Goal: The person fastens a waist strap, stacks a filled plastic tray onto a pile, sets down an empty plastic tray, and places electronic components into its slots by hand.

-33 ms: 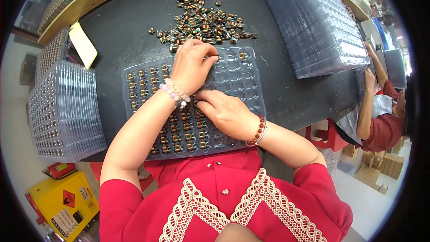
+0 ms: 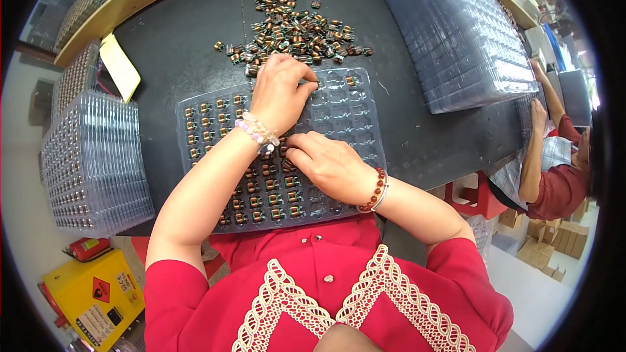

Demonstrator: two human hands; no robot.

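A clear plastic blister tray (image 2: 342,112) lies before me, with small copper-wound coils (image 2: 275,213) seated in its left and middle pockets. The pockets on its right are mostly bare, apart from one coil (image 2: 351,81) near the far right corner. Over the tray's far edge, my left hand (image 2: 280,94) is closed in a pinch, a small dark bit showing at its fingertips. My right hand (image 2: 331,166) is lower, its thumb and fingers drawn together over the middle pockets beside several coils. What either hand grips is mostly hidden by the fingers.
Beyond the tray, a loose heap of coils (image 2: 293,36) spreads over the dark table (image 2: 176,32). Tall stacks of clear trays stand right (image 2: 450,39) and left (image 2: 98,163). A yellow card (image 2: 120,68) leans at the left. Another person's arm (image 2: 536,150) shows far right.
Both hands hold nearly the same places over the tray. The whole view has shifted very slightly; no coil has visibly moved.
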